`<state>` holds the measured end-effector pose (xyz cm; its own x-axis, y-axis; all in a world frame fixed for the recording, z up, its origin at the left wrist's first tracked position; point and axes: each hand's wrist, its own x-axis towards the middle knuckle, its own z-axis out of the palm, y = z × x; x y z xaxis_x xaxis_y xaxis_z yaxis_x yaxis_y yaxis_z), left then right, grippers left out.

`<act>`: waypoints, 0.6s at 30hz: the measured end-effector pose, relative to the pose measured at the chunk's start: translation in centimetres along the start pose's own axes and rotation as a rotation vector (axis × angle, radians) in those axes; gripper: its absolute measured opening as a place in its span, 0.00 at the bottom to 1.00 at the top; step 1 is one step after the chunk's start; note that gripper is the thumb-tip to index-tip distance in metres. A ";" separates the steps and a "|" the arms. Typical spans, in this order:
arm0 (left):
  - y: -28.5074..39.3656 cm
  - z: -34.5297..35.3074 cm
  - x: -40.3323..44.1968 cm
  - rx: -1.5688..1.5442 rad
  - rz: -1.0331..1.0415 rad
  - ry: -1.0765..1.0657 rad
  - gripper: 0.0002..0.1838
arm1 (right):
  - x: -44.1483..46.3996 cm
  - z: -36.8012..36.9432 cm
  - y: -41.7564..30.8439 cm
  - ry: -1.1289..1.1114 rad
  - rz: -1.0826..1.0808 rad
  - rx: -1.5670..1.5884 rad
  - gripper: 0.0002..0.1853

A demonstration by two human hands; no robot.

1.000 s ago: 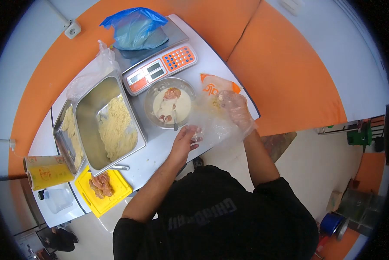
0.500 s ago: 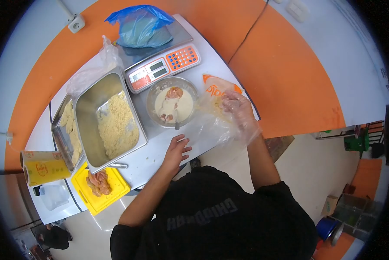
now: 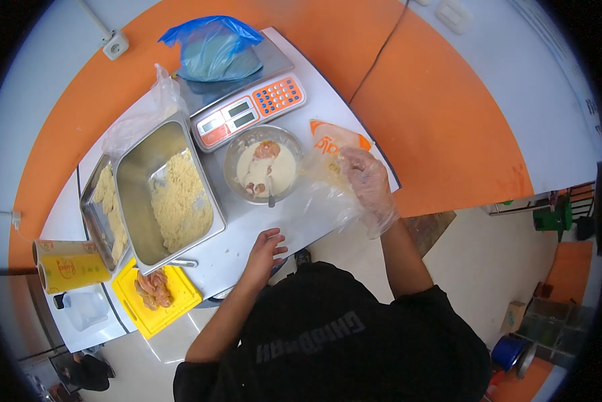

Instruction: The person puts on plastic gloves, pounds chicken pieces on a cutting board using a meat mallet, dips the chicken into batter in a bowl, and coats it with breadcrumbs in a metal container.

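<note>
My left hand [image 3: 264, 253] is bare and hovers over the table's front edge, its fingers apart and holding nothing. A clear plastic glove covers my right hand [image 3: 370, 184], whose fingers curl together above a crumpled clear plastic bag [image 3: 324, 197]; whether they grip it is hard to see. Beneath and behind lies a plastic packet with orange print [image 3: 331, 137]. Left of the bag stands a metal bowl [image 3: 231, 175] of pale batter [image 3: 286, 167] with pieces of raw meat [image 3: 267, 150] and a spoon handle [image 3: 271, 199] in it.
A deep steel pan [image 3: 130, 201] holds yellowish crumbs [image 3: 180, 204], beside a tray [image 3: 90, 201] of coated pieces. Raw meat strips [image 3: 153, 289] lie on a yellow cutting board [image 3: 180, 305]. Behind stand a scale [image 3: 251, 110] and a blue bag [image 3: 217, 50]. Film rolls [image 3: 73, 268] sit left.
My left hand has shifted slightly down and left, away from the bowl. My gloved right hand has turned a little over the plastic. The camera view has moved slightly.
</note>
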<state>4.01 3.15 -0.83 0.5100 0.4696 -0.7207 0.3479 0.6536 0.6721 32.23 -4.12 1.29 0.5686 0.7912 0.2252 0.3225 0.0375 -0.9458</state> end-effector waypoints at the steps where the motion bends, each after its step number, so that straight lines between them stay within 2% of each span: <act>1: 0.5 0.2 -0.6 0.060 0.009 0.016 0.21 | -0.1 0.0 -0.3 0.009 -0.014 0.016 0.15; 2: 0.8 0.4 -1.0 0.119 0.018 0.032 0.19 | -0.3 0.1 -0.8 0.017 -0.027 0.032 0.14; 5: 1.1 1.0 -1.3 0.235 0.223 0.038 0.15 | -0.4 0.1 -0.1 0.048 -0.039 0.045 0.13; 9: 3.2 2.7 -2.1 0.307 0.351 -0.003 0.12 | -0.4 -0.2 -0.3 0.107 -0.006 0.018 0.12; 12: 4.3 3.7 -2.0 0.339 0.435 -0.044 0.12 | 0.0 -0.2 -0.2 0.141 0.164 0.286 0.12; 15: 4.9 4.5 -1.6 0.373 0.482 -0.081 0.13 | 0.5 -0.2 -2.3 0.196 0.453 0.711 0.15; 18: 5.5 5.3 -0.8 0.404 0.565 -0.114 0.15 | -0.3 -0.9 -2.7 0.072 0.524 0.947 0.20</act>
<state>9.69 3.22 4.34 0.7702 0.5930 -0.2350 0.2591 0.0457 0.9648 31.87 -5.00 3.98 0.5182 0.8097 -0.2753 -0.6712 0.1854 -0.7178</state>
